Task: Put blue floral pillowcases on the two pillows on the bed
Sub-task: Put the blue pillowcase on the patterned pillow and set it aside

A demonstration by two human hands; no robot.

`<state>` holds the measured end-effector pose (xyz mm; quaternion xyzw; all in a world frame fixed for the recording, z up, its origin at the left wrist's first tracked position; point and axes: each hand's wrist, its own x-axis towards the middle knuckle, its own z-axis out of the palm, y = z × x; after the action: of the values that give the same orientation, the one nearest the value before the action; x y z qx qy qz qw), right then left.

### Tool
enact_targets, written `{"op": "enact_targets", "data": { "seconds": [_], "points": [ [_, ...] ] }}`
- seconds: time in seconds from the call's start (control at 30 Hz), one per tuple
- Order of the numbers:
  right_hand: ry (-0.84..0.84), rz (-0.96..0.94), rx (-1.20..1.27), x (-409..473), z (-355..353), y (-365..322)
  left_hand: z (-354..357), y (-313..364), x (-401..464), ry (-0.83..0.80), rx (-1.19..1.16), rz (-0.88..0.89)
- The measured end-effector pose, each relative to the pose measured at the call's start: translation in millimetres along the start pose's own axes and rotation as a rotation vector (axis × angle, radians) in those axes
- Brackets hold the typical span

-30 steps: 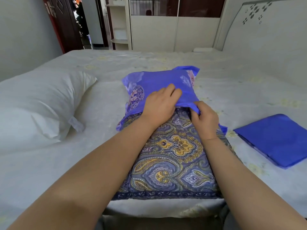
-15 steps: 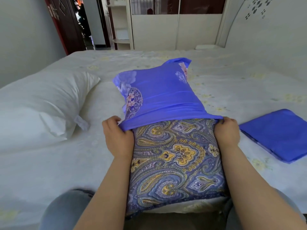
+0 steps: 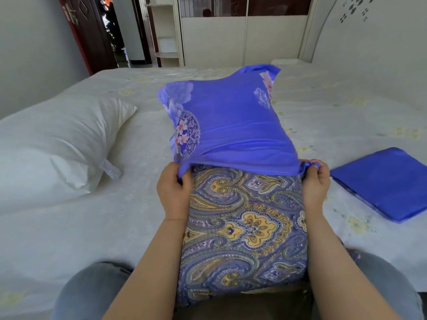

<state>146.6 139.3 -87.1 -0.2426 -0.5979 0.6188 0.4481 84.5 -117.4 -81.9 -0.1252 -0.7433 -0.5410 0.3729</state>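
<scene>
- Pillow (image 3: 242,227) (paisley) lies with its long axis running straight away from the person; near end between the forearms, far end inside the case (image 3: 231,125).
- Case covers the far half or so; its open hem crosses the pillow at the level of both hands. Near half bare.
- Left hand (image 3: 174,192) pinches the hem's left corner, fingers curled round the cloth, pressed against the pillow's left edge.
- Right hand (image 3: 315,184) pinches the hem's right corner, cloth bunched between thumb and fingers, against the pillow's right edge.
- Key relation: uncovered pillow lies on the near side of both hands, toward the body. Judgement: the next pull should run along the long axis toward the person, both hands evenly, each equally near its own corner.
- Risk (judgement): uneven pull skews the hem.
- Second pillow (image 3: 57,146), white, bare, well to the left of the left hand.
- Folded case (image 3: 385,185), just right of the right hand, flat on the bed (image 3: 115,227).
</scene>
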Motion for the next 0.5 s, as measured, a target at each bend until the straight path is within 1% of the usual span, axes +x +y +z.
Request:
{"op": "enact_targets", "data": {
  "seconds": [0.1, 0.13, 0.17, 0.2, 0.27, 0.3, 0.33, 0.37, 0.43, 0.47, 0.5],
  "points": [
    [0.211, 0.16, -0.078, 20.6, 5.7, 0.7, 1.0, 20.5, -8.2, -0.058, 0.067, 0.214],
    [0.276, 0.216, -0.077, 27.5, 8.0, 1.4, -0.8, 23.5, -10.3, -0.092, 0.102, 0.253],
    [0.333, 0.265, -0.068, 33.8, 10.1, 3.1, -4.4, 26.6, -10.5, -0.15, 0.12, 0.249],
    [0.378, 0.308, -0.052, 37.7, 13.1, 3.0, -9.5, 29.7, -8.3, -0.225, 0.124, 0.204],
    [0.443, 0.355, -0.035, 40.5, 19.5, -1.5, -17.2, 38.2, -0.4, -0.38, 0.1, 0.065],
    [0.457, 0.369, -0.034, 40.3, 22.2, -4.0, -19.3, 42.6, 3.9, -0.429, 0.123, 0.02],
    [0.455, 0.368, -0.033, 39.3, 23.7, -6.8, -19.9, 48.0, 7.5, -0.464, 0.192, 0.002],
    [0.418, 0.368, -0.04, 37.7, 24.8, -9.0, -19.1, 53.6, 9.9, -0.492, 0.289, 0.005],
    [0.249, 0.342, -0.131, 32.9, 22.7, -13.0, -15.9, 67.0, 7.3, -0.562, 0.468, -0.008],
    [0.17, 0.269, -0.207, 31.1, 20.0, -14.6, -14.2, 74.3, 2.1, -0.606, 0.506, -0.032],
    [0.113, 0.151, -0.288, 30.5, 16.8, -14.1, -12.8, 80.9, -5.2, -0.65, 0.515, -0.05]
  ]
}}
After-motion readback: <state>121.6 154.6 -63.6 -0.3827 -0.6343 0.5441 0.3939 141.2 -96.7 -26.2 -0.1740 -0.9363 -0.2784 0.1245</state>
